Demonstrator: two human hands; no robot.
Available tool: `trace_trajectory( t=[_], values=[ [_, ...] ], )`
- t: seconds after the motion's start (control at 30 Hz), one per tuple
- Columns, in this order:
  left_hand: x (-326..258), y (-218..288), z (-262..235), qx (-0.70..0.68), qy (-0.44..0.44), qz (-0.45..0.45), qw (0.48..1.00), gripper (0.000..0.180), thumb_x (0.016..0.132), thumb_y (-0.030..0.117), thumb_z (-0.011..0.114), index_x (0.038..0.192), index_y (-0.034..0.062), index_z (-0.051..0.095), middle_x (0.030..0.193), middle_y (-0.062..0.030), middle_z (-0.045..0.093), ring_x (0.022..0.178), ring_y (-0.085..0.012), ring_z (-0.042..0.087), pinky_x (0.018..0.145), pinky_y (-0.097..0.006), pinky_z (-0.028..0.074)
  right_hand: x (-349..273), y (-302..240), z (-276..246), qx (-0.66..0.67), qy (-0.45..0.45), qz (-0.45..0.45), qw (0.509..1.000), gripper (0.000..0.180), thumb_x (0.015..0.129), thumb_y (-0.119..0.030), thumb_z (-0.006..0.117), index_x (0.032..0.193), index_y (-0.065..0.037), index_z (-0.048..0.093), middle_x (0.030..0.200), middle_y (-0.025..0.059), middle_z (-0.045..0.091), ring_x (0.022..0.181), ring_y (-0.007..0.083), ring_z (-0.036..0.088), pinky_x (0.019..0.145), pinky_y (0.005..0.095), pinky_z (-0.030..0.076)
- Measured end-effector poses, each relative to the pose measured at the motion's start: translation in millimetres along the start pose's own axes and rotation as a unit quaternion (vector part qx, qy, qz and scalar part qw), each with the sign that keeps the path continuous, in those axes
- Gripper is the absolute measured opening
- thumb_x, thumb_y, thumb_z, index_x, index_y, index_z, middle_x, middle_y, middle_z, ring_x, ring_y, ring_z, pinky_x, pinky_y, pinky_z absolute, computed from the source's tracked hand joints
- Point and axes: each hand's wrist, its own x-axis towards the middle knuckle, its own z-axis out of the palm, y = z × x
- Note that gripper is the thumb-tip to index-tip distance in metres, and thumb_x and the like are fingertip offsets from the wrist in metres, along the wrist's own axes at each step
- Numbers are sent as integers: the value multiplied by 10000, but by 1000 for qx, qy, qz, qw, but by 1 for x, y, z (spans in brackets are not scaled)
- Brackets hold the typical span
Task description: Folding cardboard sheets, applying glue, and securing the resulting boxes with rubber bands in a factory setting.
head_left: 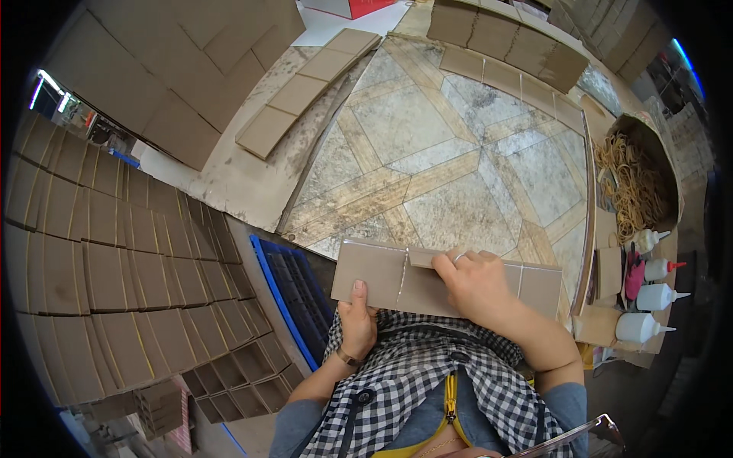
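Observation:
A long brown cardboard strip (371, 278) with pale crease lines across it lies in front of my body, at the table's near edge. My left hand (356, 328) grips its left part, thumb on top and the other fingers hidden below. My right hand (479, 284), wearing a ring, bends over the strip's far edge with its fingers curled. They hold a narrow cardboard piece (422, 258) that stands along that edge beside a crease. Whether this piece is a separate part or a flap of the strip I cannot tell.
A tile-patterned table top (443, 191) stretches ahead. Creased strips (298, 93) lie far left, more cardboard (504, 42) at the back. On the right are white squeeze bottles (640, 327) and a container of rubber bands (630, 187). Stacked cardboard boxes (122, 275) and a blue crate (286, 294) stand left.

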Motion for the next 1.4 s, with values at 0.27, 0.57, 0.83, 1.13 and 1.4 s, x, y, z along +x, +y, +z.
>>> trace_trajectory(
  t=[0.27,0.57,0.83,1.13,1.4],
  values=[
    [-6,16,9,296,-45,216,929,222,931,122,538,1056,-56,580,977,-116,633,870,-196,608,754,-305,475,14,10,-3,16,-46,50,998,220,655,-78,612,849,-84,509,679,55,573,570,241,611,503,351,462],
    [-6,53,39,438,-264,343,788,636,773,232,728,1243,-92,447,1155,-283,561,1068,-426,566,957,-427,435,18,13,-7,45,-58,53,996,243,635,-72,629,835,-71,491,679,71,581,603,256,630,504,371,470],
    [6,96,63,501,-334,304,738,822,765,375,713,1341,-94,360,1098,-256,574,955,-380,584,875,-435,447,21,16,-11,127,-8,59,990,338,685,-92,636,1001,-43,528,851,94,590,741,266,634,594,387,494],
    [17,117,103,665,-433,324,515,763,703,220,696,1341,-66,391,915,-189,522,838,-348,489,769,-425,403,-180,7,11,429,200,419,775,282,929,-246,555,824,10,613,745,96,627,624,175,603,575,284,479],
    [18,102,129,651,-486,338,475,761,725,207,679,1354,-76,357,930,-201,509,868,-360,482,796,-431,398,-207,-31,57,481,478,504,536,212,879,-146,603,1014,12,561,861,84,628,745,154,623,626,278,500]
  ],
)
